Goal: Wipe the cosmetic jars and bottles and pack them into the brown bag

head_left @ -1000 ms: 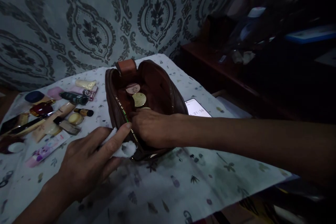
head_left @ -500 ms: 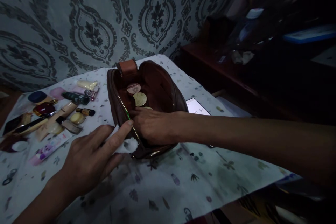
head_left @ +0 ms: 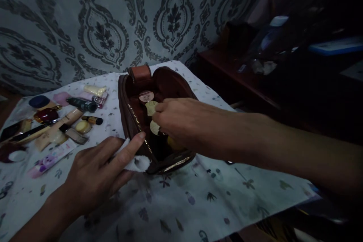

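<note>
A brown zippered bag (head_left: 126, 109) stands unzipped on the table, its mouth facing up. Inside it lie a pinkish round disc (head_left: 146, 96) and pale gold round discs (head_left: 151, 108), perhaps lids of small jars. My left hand (head_left: 99, 166) is closed around a crumpled white cloth (head_left: 138, 163), with its index finger resting on the near zipper edge. Over the bag's opening, my right hand (head_left: 178, 121) has its fingers curled down beside the gold discs. Whatever its fingertips pinch is hidden. A dim yellowish item (head_left: 174, 143) shows beneath that hand.
Several cosmetics lie to the left, among them a dark green tube (head_left: 81, 104), a purple-printed tube (head_left: 52, 158) and a small yellow jar (head_left: 83, 126). A white patterned cloth (head_left: 176, 204) covers the table. Beyond its right side a dark red surface (head_left: 224, 68) holds a plastic bottle (head_left: 272, 32).
My right hand has risen from deep inside the bag, uncovering more gold discs, and its forearm now hides the phone. My left hand keeps its place at the zipper with the cloth.
</note>
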`<act>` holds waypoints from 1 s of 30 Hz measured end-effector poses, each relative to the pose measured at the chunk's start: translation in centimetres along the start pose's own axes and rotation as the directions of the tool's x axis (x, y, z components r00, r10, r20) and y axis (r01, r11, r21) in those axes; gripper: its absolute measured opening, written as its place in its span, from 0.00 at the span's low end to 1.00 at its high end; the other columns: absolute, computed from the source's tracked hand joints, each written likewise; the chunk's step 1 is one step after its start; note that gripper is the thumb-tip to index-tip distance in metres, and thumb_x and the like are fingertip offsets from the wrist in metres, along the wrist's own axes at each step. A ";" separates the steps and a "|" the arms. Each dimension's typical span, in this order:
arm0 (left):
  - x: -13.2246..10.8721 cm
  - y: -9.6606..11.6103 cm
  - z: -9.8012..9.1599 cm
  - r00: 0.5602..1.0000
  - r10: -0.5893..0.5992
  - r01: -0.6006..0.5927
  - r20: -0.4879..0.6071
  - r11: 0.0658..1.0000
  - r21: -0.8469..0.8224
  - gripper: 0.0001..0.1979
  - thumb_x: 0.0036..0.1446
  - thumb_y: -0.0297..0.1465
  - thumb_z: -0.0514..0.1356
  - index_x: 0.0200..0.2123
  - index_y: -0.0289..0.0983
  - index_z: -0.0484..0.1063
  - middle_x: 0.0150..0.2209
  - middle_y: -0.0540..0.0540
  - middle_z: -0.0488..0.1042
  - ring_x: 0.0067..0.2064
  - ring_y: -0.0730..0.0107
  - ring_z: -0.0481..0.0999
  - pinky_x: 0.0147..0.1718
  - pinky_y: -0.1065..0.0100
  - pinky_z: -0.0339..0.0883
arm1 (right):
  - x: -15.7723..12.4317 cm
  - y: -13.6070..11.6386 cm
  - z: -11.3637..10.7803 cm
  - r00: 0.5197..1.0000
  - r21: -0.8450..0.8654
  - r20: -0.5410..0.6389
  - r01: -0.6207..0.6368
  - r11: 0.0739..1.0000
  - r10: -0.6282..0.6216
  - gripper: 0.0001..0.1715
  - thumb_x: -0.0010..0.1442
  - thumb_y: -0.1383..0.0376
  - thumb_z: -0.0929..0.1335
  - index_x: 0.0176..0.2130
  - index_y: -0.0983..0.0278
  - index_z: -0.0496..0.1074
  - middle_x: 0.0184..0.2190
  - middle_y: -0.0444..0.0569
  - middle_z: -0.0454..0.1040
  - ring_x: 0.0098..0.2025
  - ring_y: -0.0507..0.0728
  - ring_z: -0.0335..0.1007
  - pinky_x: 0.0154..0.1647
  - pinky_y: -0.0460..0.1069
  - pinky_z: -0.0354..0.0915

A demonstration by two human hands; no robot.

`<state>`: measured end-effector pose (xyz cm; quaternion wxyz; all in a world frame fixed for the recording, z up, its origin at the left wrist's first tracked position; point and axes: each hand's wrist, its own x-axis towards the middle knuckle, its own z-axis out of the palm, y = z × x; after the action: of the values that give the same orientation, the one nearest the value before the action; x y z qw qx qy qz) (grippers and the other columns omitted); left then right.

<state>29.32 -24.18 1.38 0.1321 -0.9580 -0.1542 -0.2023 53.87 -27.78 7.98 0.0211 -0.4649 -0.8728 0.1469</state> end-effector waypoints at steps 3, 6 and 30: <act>0.0 0.0 0.1 1.000 -0.009 0.009 0.000 0.999 -0.035 0.23 0.67 0.32 0.46 0.64 0.38 0.58 0.30 0.49 0.67 0.27 0.72 0.68 0.22 0.72 0.59 | -1.4 -0.4 -0.1 0.994 -0.046 0.073 -0.076 0.996 0.080 0.09 0.53 0.76 0.68 0.30 0.63 0.73 0.32 0.47 0.74 0.35 0.56 0.68 0.40 0.50 0.61; 0.1 -0.1 0.0 1.000 -0.023 0.024 0.019 0.998 -0.064 0.21 0.68 0.32 0.46 0.63 0.38 0.59 0.30 0.50 0.67 0.27 0.73 0.69 0.23 0.73 0.61 | -1.7 -0.6 0.8 0.977 -0.147 0.199 -0.052 0.988 0.081 0.08 0.49 0.74 0.71 0.26 0.61 0.73 0.27 0.45 0.74 0.33 0.56 0.67 0.45 0.53 0.60; 0.8 -0.4 0.3 0.999 0.049 -0.049 -0.011 0.997 -0.058 0.19 0.67 0.30 0.46 0.59 0.35 0.62 0.28 0.51 0.65 0.24 0.74 0.67 0.21 0.71 0.58 | 2.0 -0.4 3.3 0.937 -0.206 0.264 -0.177 0.962 0.229 0.10 0.53 0.61 0.73 0.26 0.65 0.75 0.21 0.50 0.75 0.30 0.59 0.76 0.25 0.48 0.55</act>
<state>29.95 -23.52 1.52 0.1100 -0.9639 -0.1242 -0.2081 51.91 -27.15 4.75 -0.1621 -0.5269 -0.8234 0.1348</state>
